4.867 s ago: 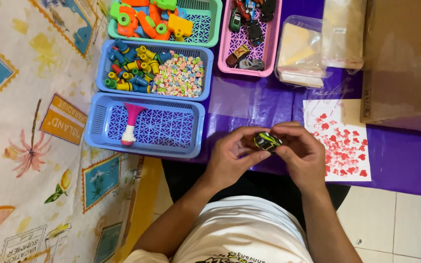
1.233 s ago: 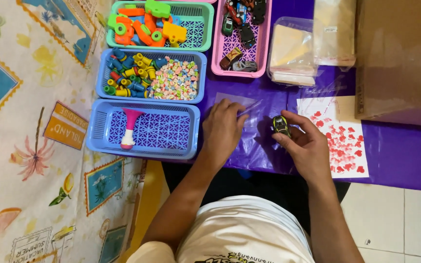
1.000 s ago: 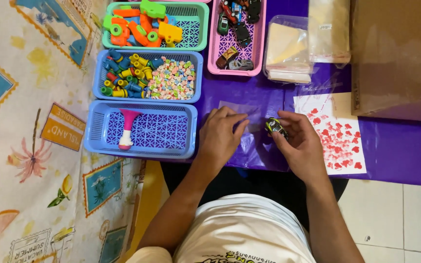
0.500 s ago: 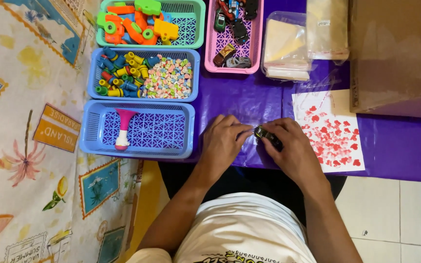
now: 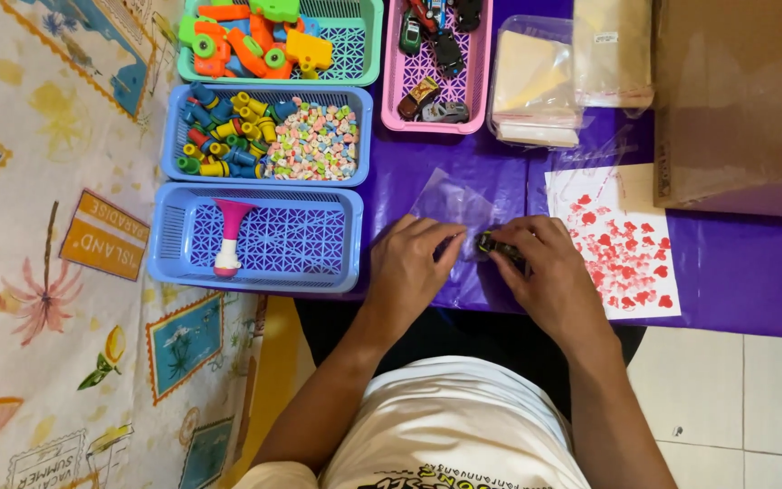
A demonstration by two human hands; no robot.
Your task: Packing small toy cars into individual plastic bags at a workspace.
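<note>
Clear plastic bag (image 5: 452, 201) flat on purple table (image 5: 735, 272), left hand (image 5: 414, 264) pressing bag's near edge, right hand (image 5: 549, 272) pinching dark toy car (image 5: 497, 246) beside bag, hands close together.

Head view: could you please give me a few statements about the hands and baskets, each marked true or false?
1. The right hand holds a small toy car. True.
2. The left hand rests in the blue basket. False: it lies on a clear bag on the purple table.
3. The pink basket holds toy cars. True.
4. The blue basket with the pink-and-white toy is packed full. False: only that toy lies in it.
</note>
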